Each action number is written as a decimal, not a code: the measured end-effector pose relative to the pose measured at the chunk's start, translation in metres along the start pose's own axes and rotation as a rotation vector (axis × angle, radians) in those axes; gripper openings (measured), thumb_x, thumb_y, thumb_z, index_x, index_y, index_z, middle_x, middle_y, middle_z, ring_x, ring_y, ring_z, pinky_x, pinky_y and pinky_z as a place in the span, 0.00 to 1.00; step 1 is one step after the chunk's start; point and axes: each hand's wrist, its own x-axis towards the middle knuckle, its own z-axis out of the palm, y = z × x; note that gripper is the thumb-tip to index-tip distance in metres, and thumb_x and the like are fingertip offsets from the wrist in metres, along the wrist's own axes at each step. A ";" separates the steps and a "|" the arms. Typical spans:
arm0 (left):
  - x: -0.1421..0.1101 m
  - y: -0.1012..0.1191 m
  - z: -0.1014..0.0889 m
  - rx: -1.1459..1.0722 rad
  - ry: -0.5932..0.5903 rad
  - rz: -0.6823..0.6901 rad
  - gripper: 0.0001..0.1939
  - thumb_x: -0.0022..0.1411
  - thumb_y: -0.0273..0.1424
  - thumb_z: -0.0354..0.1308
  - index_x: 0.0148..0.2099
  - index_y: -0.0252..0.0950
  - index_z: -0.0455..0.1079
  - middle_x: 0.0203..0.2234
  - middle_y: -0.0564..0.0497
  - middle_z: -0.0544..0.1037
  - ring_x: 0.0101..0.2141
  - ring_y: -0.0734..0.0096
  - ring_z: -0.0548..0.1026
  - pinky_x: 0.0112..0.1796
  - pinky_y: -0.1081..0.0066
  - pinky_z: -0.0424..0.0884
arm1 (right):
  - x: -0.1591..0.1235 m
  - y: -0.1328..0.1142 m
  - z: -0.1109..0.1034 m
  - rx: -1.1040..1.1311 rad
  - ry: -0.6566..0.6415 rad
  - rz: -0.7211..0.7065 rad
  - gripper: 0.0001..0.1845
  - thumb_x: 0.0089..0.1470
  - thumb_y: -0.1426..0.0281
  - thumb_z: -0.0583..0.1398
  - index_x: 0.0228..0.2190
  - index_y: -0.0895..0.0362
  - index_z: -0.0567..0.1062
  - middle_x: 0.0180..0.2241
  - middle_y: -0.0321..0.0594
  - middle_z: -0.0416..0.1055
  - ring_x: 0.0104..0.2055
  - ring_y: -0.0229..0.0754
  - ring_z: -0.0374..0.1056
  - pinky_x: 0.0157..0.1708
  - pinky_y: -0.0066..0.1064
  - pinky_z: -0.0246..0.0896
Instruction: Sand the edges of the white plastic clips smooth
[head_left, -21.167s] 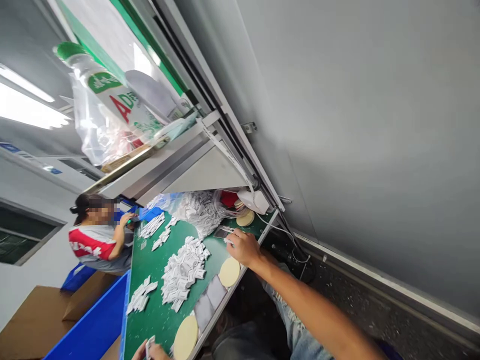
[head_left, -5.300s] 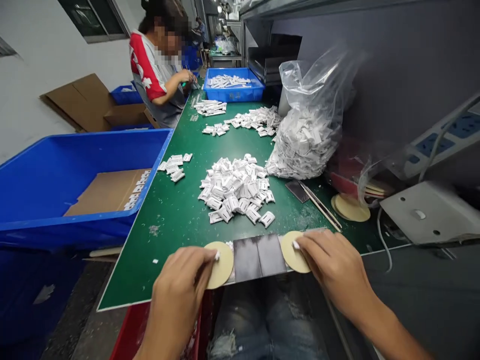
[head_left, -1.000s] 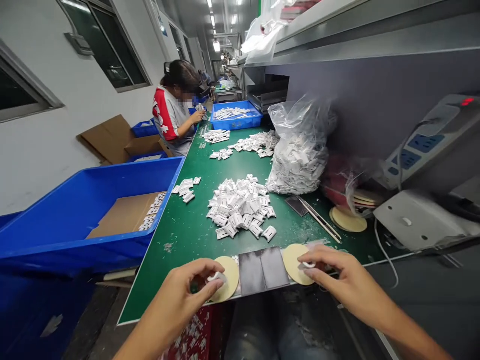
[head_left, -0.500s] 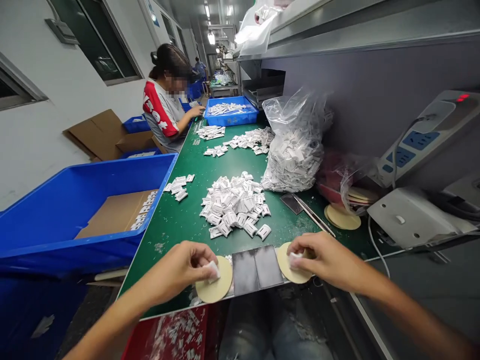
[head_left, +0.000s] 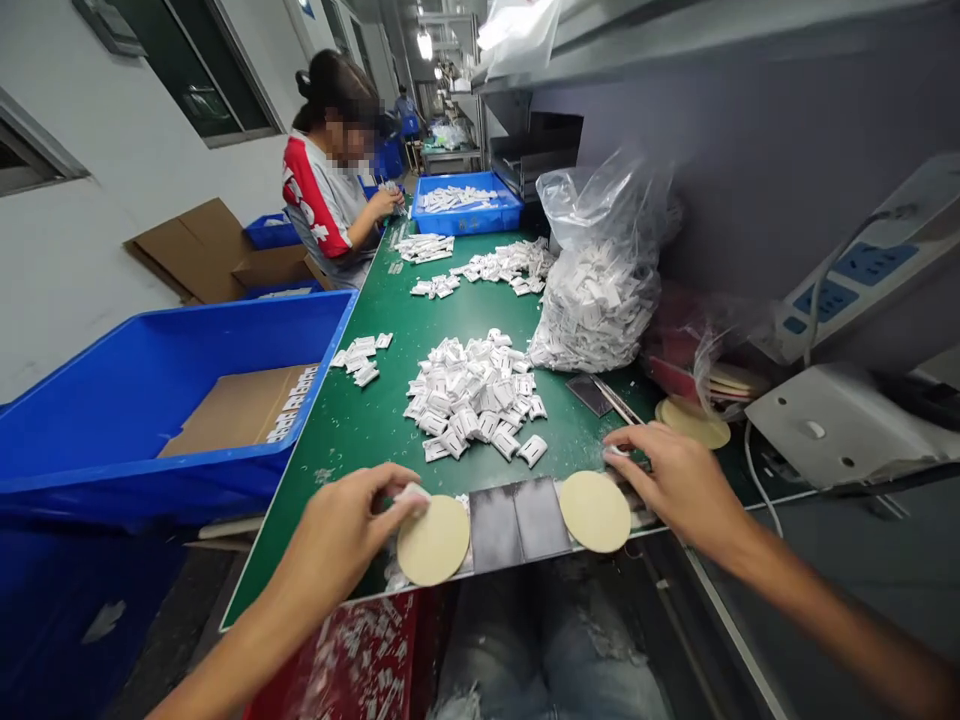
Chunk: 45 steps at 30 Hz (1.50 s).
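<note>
My left hand [head_left: 358, 515] is closed on a small white plastic part [head_left: 412, 492] at the upper left edge of a round yellow sanding disc [head_left: 435, 540]. My right hand [head_left: 667, 475] pinches another white plastic part [head_left: 616, 452], mostly covered by the fingers, off the upper right of a second yellow disc [head_left: 596, 511]. Between the two discs lie dark grey rectangular sheets [head_left: 519, 522] along the table's front edge. Behind them a heap of white plastic parts [head_left: 476, 395] spreads over the green table [head_left: 375, 430].
A clear bag of white parts [head_left: 600, 300] stands at the right, near tweezers [head_left: 616, 400] and more yellow discs [head_left: 694, 422]. A large blue bin [head_left: 180, 480] is on the left. A co-worker [head_left: 334, 180] sits farther along, beside a blue tray [head_left: 469, 222].
Both hands have lifted the white parts away from the middle of the discs: the left slightly up and left, the right up and to the right. The view has tilted slightly.
</note>
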 end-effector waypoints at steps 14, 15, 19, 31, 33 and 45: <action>0.032 0.051 0.038 -0.026 -0.037 0.136 0.08 0.60 0.35 0.63 0.41 0.41 0.79 0.34 0.49 0.82 0.35 0.62 0.77 0.36 0.69 0.64 | 0.034 -0.039 0.041 0.023 -0.137 -0.165 0.06 0.60 0.72 0.59 0.37 0.55 0.78 0.33 0.41 0.76 0.37 0.44 0.71 0.35 0.31 0.59; 0.027 0.049 0.040 -0.003 0.008 0.152 0.08 0.62 0.35 0.61 0.42 0.41 0.79 0.35 0.48 0.82 0.36 0.61 0.76 0.38 0.68 0.64 | 0.031 -0.039 0.041 0.006 -0.095 -0.156 0.08 0.62 0.73 0.57 0.37 0.57 0.77 0.34 0.43 0.76 0.39 0.45 0.70 0.37 0.32 0.58; -0.011 0.043 0.050 0.043 -0.013 0.280 0.04 0.62 0.31 0.61 0.35 0.41 0.78 0.28 0.51 0.81 0.30 0.66 0.74 0.34 0.70 0.62 | -0.002 -0.051 0.036 0.131 -0.285 -0.220 0.06 0.57 0.76 0.60 0.31 0.54 0.77 0.30 0.37 0.76 0.34 0.41 0.70 0.34 0.28 0.58; 0.056 0.039 0.020 -0.322 -0.108 0.096 0.12 0.55 0.38 0.66 0.38 0.37 0.75 0.28 0.54 0.77 0.29 0.71 0.73 0.29 0.74 0.64 | 0.055 -0.037 0.052 0.139 -0.150 -0.271 0.04 0.59 0.69 0.64 0.38 0.51 0.79 0.36 0.36 0.78 0.39 0.41 0.73 0.39 0.29 0.66; 0.068 0.031 0.022 -0.283 -0.055 0.106 0.10 0.55 0.38 0.65 0.37 0.37 0.75 0.26 0.53 0.76 0.27 0.70 0.71 0.29 0.73 0.63 | 0.067 -0.034 0.059 0.107 -0.155 -0.347 0.05 0.57 0.69 0.65 0.38 0.49 0.80 0.39 0.37 0.77 0.42 0.41 0.73 0.42 0.29 0.67; 0.135 -0.019 -0.008 -0.010 0.302 0.053 0.14 0.65 0.43 0.59 0.45 0.38 0.72 0.39 0.49 0.77 0.38 0.66 0.75 0.44 0.62 0.70 | 0.080 -0.022 0.071 -0.117 0.046 -0.399 0.18 0.64 0.64 0.57 0.53 0.56 0.71 0.47 0.51 0.73 0.47 0.53 0.71 0.46 0.46 0.68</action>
